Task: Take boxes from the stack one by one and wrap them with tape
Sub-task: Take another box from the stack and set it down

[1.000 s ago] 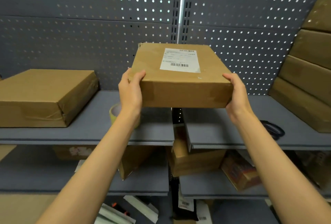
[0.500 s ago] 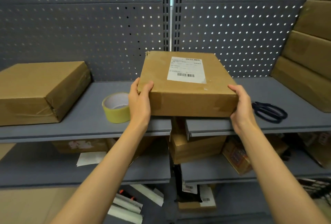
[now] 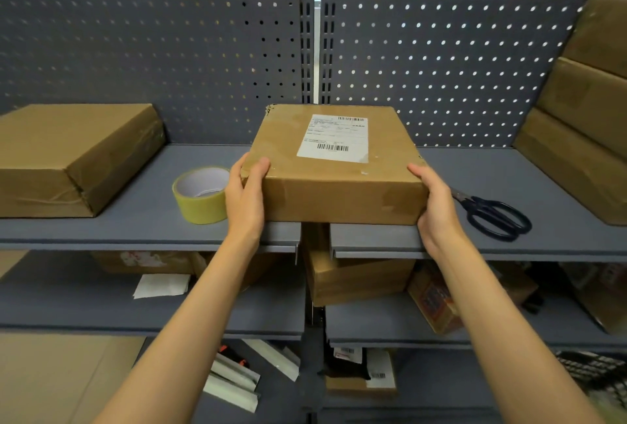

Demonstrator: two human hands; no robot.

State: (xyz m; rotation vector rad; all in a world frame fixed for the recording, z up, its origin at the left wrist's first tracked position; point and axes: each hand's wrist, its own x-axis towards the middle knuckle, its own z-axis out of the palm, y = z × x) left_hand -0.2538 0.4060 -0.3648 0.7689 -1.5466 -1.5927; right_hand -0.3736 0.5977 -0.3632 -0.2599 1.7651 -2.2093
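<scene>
I hold a flat cardboard box between both hands, at the front edge of a grey shelf, straddling the seam where its two boards meet. My left hand grips the near left corner, thumb on the top face, fingers curled round the side. My right hand clasps the near right corner, fingers wrapped along the side, thumb by the top edge. I cannot tell whether the box rests fully on the shelf or hovers just above it. One white shipping label with barcodes sits on top of the box, nearer my right hand.

Just beside my left hand, almost touching its outer edge, stands one roll of yellowish packing tape. Further out past the tape lies one cardboard box already wrapped in tape. Just beyond my right hand lies one pair of black-handled scissors, blades pointing toward that hand. Well beyond them rises a stack of brown boxes; four layers show, and the top is cut off by the frame. Below my forearms a lower shelf holds several more boxes and a white paper slip.

Compared with a second ago, the box is lower: then I held it raised in front of the perforated back panel, and now it is down at shelf level. The tape roll, then mostly hidden behind my left wrist, is in full view.
</scene>
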